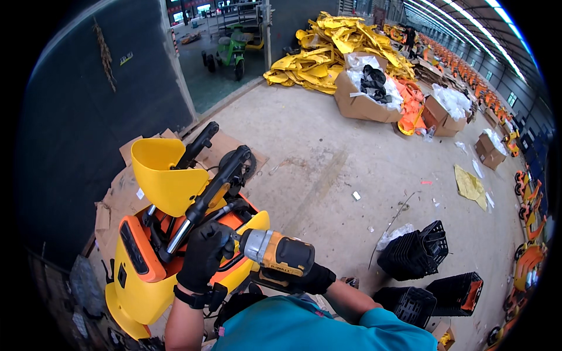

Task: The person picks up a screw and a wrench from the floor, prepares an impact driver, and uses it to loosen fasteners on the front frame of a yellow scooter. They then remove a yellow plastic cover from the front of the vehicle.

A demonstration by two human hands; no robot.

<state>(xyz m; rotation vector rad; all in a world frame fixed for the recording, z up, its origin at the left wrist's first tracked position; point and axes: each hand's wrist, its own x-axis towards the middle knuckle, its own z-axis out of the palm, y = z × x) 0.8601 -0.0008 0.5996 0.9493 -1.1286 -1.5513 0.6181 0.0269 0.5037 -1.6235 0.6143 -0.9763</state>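
My right hand [318,278], in a black glove, grips a yellow and black cordless impact driver [278,253] with its nose pointing left. At the tool's tip is my gloved left hand [205,255], its fingers curled closed; what they hold, if anything, is hidden. Both hands are over a yellow and orange scooter body [137,278] lying at an angle. A black and silver fork leg [202,202] rises from it beside my left hand. Above it stands a yellow curved mudguard [167,175], and a second black leg [199,143] shows behind.
Cardboard sheets [108,207] lie under the scooter. Stacked black plastic baskets [414,251] stand on the floor at right. Farther off are a heap of yellow panels [339,44] and open cardboard boxes [366,108]. A dark wall [88,117] rises at left, beside a doorway with a green vehicle [233,50].
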